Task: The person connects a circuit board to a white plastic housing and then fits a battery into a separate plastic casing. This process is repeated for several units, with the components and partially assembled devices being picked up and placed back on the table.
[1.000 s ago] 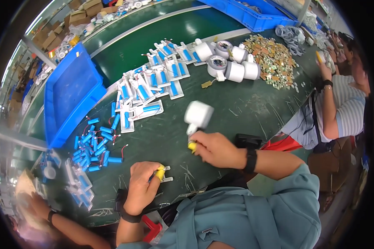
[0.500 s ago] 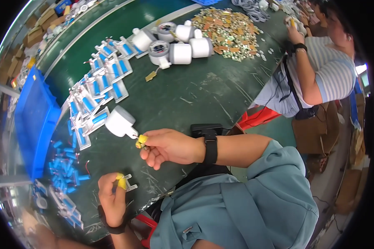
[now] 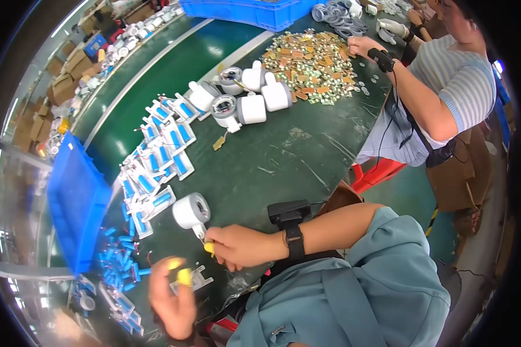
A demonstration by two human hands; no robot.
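Observation:
My right hand (image 3: 240,246), a yellow cover on its fingertips, is closed in a pinch at the stem end of a round white housing (image 3: 188,212) with a grey rim. What the fingers pinch there is hidden. My left hand (image 3: 173,303) is blurred by motion. Its thumb and forefinger, both with yellow covers, are apart with nothing between them. Just beside those fingers a pale plastic bracket (image 3: 198,281) lies on the green table, partly behind the hand.
Left of the housing are loose blue cylinders (image 3: 116,260) and rows of white trays with blue cylinders (image 3: 162,156). Several white housings (image 3: 252,109) stand beyond, near a heap of small boards (image 3: 312,63). A blue bin (image 3: 78,202) edges the left. A co-worker (image 3: 440,87) sits at right.
The view has shifted, so the table things appear lower and further right. The housing has turned, showing its open ring. My left hand's fingers have spread, and the bracket lies on the table.

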